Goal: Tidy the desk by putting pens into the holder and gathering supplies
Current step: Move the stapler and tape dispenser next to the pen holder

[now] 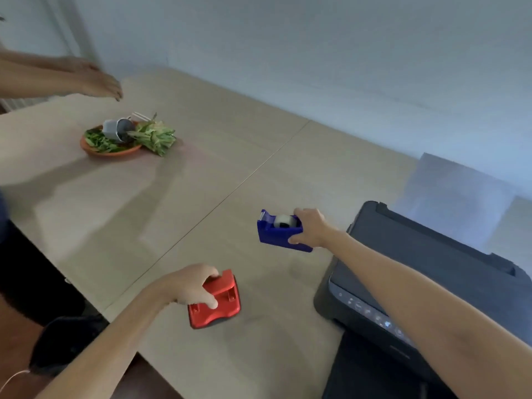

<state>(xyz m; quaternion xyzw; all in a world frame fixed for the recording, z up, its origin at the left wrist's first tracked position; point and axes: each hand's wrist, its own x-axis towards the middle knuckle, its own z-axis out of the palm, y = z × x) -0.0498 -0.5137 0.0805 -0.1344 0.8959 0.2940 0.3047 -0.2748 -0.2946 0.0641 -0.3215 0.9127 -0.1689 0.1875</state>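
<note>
Got my left hand (pixel 190 286) clamped over the red hole punch (pixel 214 300) near the tabletop's (pixel 230 174) front edge, and my right hand (pixel 312 228) gripping the blue tape dispenser (pixel 276 233) by its back end, next to the printer (pixel 426 272) at the right edge. Both look rigid; I'd guess the dispenser is bottom-heavy, so hold it low by the sides.

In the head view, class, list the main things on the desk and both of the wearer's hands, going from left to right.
Orange plate with tipped grey cup and greens → left hand → red hole punch → blue tape dispenser → right hand → black printer.
</note>
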